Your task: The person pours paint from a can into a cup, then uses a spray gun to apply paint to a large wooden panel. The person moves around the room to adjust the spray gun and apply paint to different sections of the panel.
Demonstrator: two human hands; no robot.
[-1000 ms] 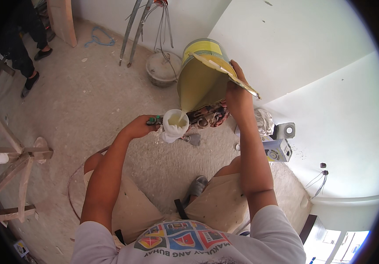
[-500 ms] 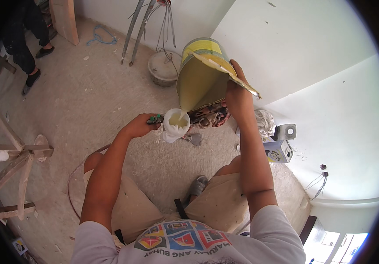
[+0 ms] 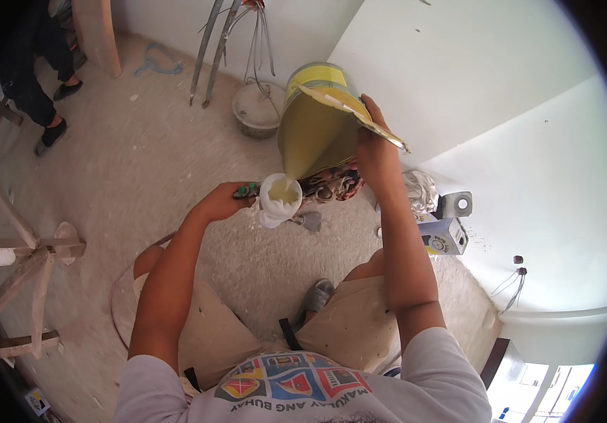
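At mid-frame, the left hand (image 3: 222, 204), curled around a dark handle (image 3: 247, 191), is left of the white cup (image 3: 279, 201); the right hand (image 3: 377, 149) grips the can (image 3: 312, 134). Its mouth tilts downward to the cup.

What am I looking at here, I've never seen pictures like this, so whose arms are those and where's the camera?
There's no machine: these are a person's own bare hands. A wide fisheye camera on the person's head looks down, so the forearms come up from below and straight edges bend.

The left hand holds a dark tool with green parts, right beside a round white cup. The right hand grips a large yellow-and-green can at its open end, tilting it so pale liquid runs into the cup.

On the rough grey floor lie a grey broad-bladed scraper and a coiled blue rope; a round grey lidded bucket stands near the wall.
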